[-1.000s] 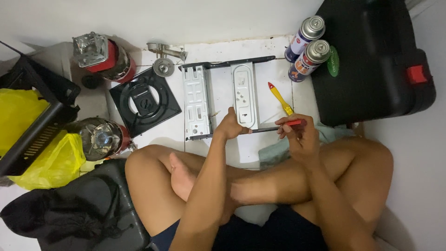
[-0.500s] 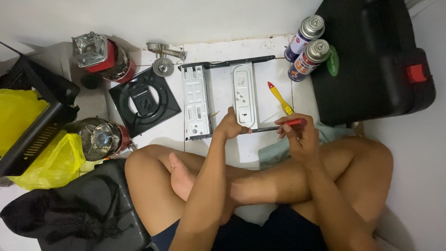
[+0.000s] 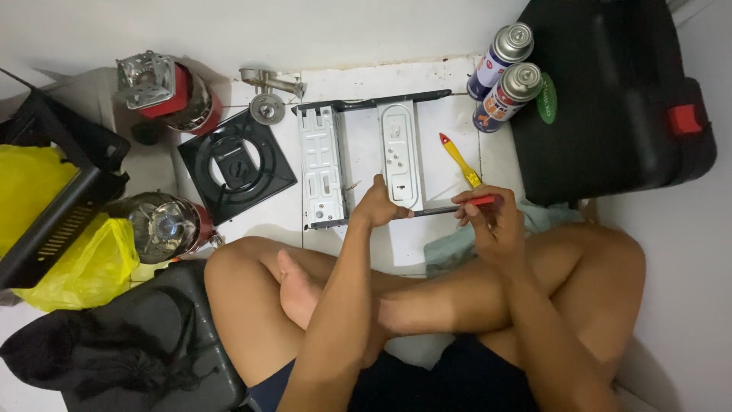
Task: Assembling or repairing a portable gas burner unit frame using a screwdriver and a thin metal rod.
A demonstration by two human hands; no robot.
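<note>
I sit cross-legged on a white tiled floor. A grey metal frame (image 3: 358, 156) with two pale panels lies flat in front of me. My left hand (image 3: 379, 204) grips the near edge of the frame by the right panel. My right hand (image 3: 490, 220) holds a red-handled screwdriver (image 3: 479, 201), its dark shaft lying sideways towards the frame's near edge. A small yellow brush (image 3: 458, 158) with a red tip lies on the floor just beyond my right hand.
Two spray cans (image 3: 509, 75) stand by a black case (image 3: 618, 99) at the right. A black square burner plate (image 3: 237, 165), two red stove parts (image 3: 166, 90), a yellow bag (image 3: 72, 259), a black crate (image 3: 61, 191) and a dark bag (image 3: 114, 351) crowd the left.
</note>
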